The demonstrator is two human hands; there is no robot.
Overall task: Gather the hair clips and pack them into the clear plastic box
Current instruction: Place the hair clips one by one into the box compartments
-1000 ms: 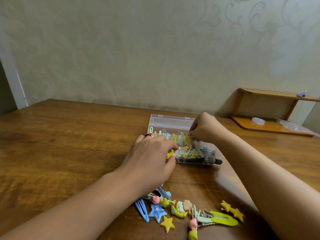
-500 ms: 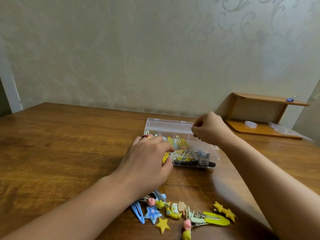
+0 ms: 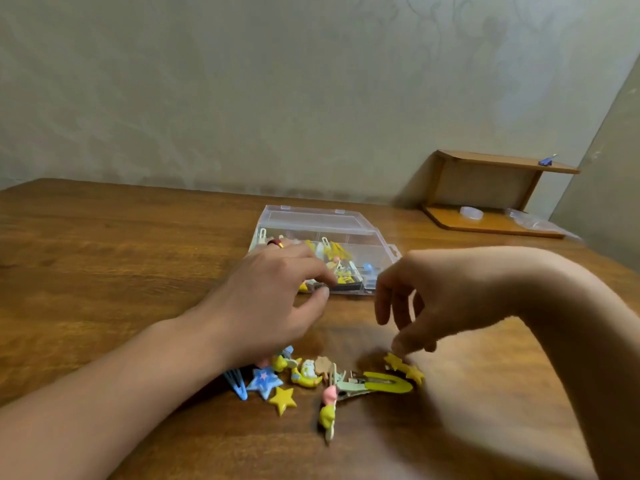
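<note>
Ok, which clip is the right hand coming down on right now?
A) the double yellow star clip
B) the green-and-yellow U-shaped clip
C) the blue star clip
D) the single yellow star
A: the right hand has its fingertips just above the double yellow star clip at the right end of the loose pile, while the blue star clip lies far over by the left hand.

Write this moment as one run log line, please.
left hand: resting at clear plastic box | right hand: open, reaching double-star clip | loose clips remain
</note>
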